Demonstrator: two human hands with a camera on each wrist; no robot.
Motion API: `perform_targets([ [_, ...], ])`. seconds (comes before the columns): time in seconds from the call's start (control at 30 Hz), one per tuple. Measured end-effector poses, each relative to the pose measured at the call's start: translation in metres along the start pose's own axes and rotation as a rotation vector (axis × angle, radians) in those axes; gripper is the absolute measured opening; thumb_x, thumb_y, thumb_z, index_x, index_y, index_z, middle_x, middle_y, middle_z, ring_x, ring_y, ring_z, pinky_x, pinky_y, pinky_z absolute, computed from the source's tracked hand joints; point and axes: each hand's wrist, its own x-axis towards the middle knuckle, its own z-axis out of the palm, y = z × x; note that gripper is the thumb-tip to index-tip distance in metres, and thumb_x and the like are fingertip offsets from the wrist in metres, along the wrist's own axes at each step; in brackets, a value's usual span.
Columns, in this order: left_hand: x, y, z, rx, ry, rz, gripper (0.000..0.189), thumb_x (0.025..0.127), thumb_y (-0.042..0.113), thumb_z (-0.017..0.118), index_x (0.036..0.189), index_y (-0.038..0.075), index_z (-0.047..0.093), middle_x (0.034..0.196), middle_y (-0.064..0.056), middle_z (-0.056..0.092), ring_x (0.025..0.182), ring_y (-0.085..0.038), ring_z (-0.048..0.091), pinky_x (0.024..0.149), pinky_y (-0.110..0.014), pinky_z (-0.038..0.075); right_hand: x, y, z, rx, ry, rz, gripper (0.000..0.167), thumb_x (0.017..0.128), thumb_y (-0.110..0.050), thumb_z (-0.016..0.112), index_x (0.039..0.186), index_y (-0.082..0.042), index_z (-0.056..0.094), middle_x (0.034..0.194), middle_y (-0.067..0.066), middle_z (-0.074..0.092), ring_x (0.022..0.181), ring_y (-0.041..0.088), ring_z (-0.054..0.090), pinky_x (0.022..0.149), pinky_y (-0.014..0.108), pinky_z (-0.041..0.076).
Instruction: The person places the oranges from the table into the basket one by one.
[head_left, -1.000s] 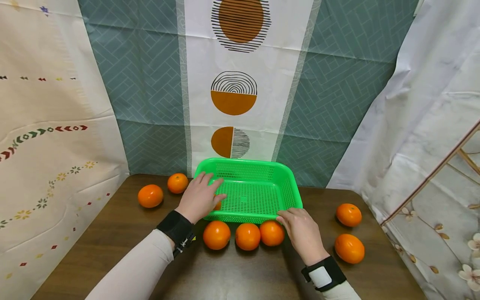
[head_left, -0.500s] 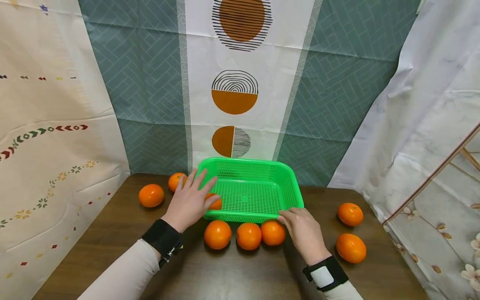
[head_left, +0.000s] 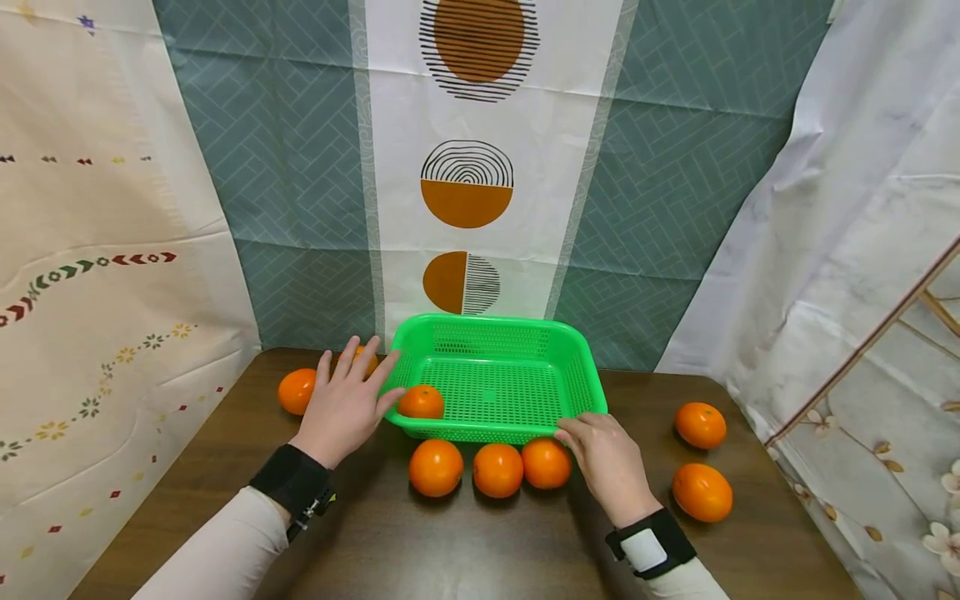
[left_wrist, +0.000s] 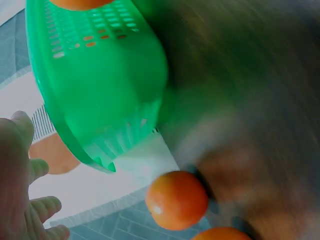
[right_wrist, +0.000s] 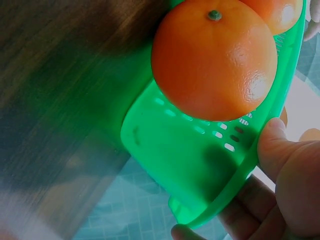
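Note:
A green plastic basket (head_left: pixel 487 435) with slotted sides stands toward the back of the table, one orange (head_left: pixel 422 402) lying in its front left corner. My right hand (head_left: pixel 606 462) grips the basket's front right corner; in the right wrist view the thumb (right_wrist: pixel 275 145) lies on the rim with fingers curled beneath. My left hand (head_left: pixel 343 408) is spread, off the basket's left side, over the two oranges there. One of these, the rear orange (head_left: pixel 358 362), is partly covered by its fingers; the left orange (head_left: pixel 297 392) shows beside it. The left hand holds nothing.
In front of the basket sit three oranges in a row: a left one (head_left: pixel 436 468), a middle one (head_left: pixel 498 471) and a right one (head_left: pixel 546 463). Two more, a rear orange (head_left: pixel 701 426) and a front orange (head_left: pixel 702 492), lie at the table's right. Patterned cloth (head_left: pixel 300 167) hangs behind.
My left hand has moved left, away from the orange in the basket and out past the rim toward the two left oranges. The right hand has stayed on the basket corner.

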Motion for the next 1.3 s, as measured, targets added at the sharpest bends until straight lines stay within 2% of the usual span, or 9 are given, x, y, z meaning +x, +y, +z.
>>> perform_targets([
  [0.27, -0.009, -0.014, -0.001, 0.005, -0.018, -0.035, 0.069, 0.107, 0.047, 0.071, 0.163, 0.01, 0.055, 0.169, -0.025, 0.044, 0.158, -0.053, 0.033, 0.12, -0.081, 0.025, 0.0, 0.001, 0.001, 0.003, 0.007, 0.001, 0.015, 0.097, -0.019, 0.086, 0.11, -0.012, 0.085, 0.099, 0.002, 0.077, 0.098, 0.03, 0.071, 0.088, 0.051, 0.063],
  [0.47, -0.016, -0.025, 0.0, 0.007, 0.009, -0.056, 0.065, 0.105, 0.043, 0.074, 0.157, 0.007, 0.06, 0.166, -0.027, 0.046, 0.156, -0.054, 0.035, 0.119, -0.082, 0.025, 0.001, -0.001, 0.0, 0.005, 0.008, -0.005, 0.015, 0.098, -0.021, 0.085, 0.111, -0.013, 0.085, 0.099, 0.001, 0.076, 0.098, 0.029, 0.071, 0.088, 0.051, 0.063],
  [0.73, -0.021, -0.042, 0.003, 0.005, 0.0, -0.133, 0.062, 0.107, 0.042, 0.073, 0.156, 0.007, 0.06, 0.165, -0.029, 0.045, 0.156, -0.055, 0.034, 0.119, -0.083, 0.022, 0.0, -0.001, 0.0, 0.001, 0.004, 0.001, 0.015, 0.098, -0.02, 0.085, 0.111, -0.013, 0.085, 0.098, 0.001, 0.076, 0.098, 0.029, 0.071, 0.088, 0.051, 0.063],
  [1.0, -0.028, -0.062, 0.006, 0.009, -0.073, -0.213, 0.07, 0.103, 0.044, 0.077, 0.158, 0.006, 0.056, 0.163, -0.032, 0.044, 0.153, -0.059, 0.032, 0.116, -0.086, 0.021, 0.0, -0.001, 0.0, -0.001, -0.005, 0.003, 0.016, 0.099, -0.021, 0.085, 0.112, -0.013, 0.085, 0.099, 0.001, 0.076, 0.098, 0.029, 0.071, 0.088, 0.051, 0.063],
  [1.3, -0.036, -0.077, 0.01, 0.002, -0.108, -0.281, 0.073, 0.1, 0.044, 0.081, 0.155, 0.003, 0.057, 0.159, -0.036, 0.045, 0.148, -0.062, 0.032, 0.111, -0.086, 0.025, 0.0, -0.001, 0.001, -0.006, -0.007, 0.01, 0.015, 0.098, -0.021, 0.085, 0.111, -0.013, 0.085, 0.099, 0.001, 0.076, 0.098, 0.028, 0.071, 0.089, 0.051, 0.063],
])
